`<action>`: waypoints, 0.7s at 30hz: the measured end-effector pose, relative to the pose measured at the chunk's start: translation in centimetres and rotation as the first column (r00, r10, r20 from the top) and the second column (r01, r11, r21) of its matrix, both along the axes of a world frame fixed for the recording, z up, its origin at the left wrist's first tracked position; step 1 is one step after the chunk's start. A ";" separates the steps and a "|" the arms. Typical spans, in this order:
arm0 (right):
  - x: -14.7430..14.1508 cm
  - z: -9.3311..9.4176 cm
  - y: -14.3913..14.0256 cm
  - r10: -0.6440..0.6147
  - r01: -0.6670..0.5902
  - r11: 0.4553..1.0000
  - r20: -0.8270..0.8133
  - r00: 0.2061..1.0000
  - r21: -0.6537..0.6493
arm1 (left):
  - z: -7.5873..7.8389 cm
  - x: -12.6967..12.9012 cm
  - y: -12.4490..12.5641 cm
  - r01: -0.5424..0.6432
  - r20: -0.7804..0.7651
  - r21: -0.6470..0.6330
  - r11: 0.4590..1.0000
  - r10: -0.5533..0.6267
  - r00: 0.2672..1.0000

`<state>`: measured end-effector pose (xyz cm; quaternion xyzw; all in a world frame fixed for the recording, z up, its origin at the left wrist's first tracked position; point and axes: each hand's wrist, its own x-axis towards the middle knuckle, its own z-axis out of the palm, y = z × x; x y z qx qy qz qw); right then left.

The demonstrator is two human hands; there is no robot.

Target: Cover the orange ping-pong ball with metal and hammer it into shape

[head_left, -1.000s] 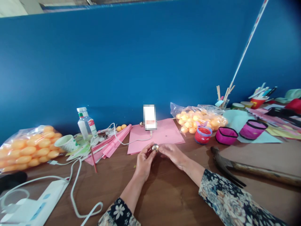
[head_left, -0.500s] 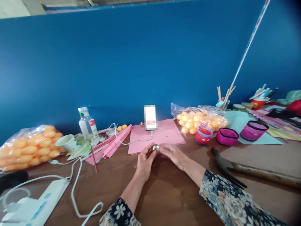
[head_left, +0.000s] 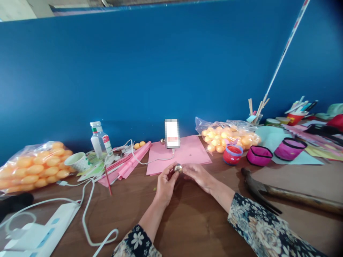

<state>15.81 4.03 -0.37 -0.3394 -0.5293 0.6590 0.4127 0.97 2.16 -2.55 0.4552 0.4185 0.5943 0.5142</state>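
Note:
A small shiny metallic ball (head_left: 177,167) is pinched between the fingertips of both my hands, just above the brown table (head_left: 187,221). My left hand (head_left: 164,185) grips it from the left and my right hand (head_left: 199,176) from the right. Right behind them lies a sheet of pink paper (head_left: 187,153) with a phone (head_left: 172,133) propped upright on it, a white cable running from it. Both my forearms wear dark floral sleeves.
Bags of orange balls lie at the left (head_left: 32,166) and back right (head_left: 227,135). A water bottle (head_left: 98,140), paper cup (head_left: 77,162), pink strips (head_left: 128,160), white power strip (head_left: 43,235), red (head_left: 232,154) and magenta cups (head_left: 259,155), and a hammer (head_left: 281,196) surround my hands.

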 end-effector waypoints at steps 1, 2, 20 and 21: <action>0.0 0.0 0.0 0.002 -0.002 1.000 -0.002 1.000 -0.002 | 0.0 0.0 0.0 -0.005 -0.003 0.003 1.000 0.005 1.000; 0.0 0.0 0.0 0.000 0.000 1.000 -0.005 1.000 -0.006 | 0.0 0.0 0.0 -0.008 -0.009 0.006 1.000 0.008 1.000; -0.3 0.1 -0.3 -0.052 0.047 0.996 -0.072 0.996 -0.074 | 0.2 0.1 -0.1 -0.022 -0.041 -0.015 1.000 0.021 0.999; -0.4 0.1 -0.3 -0.061 0.056 0.996 -0.065 0.996 -0.068 | 0.2 0.1 -0.1 -0.023 -0.039 -0.016 1.000 0.022 0.999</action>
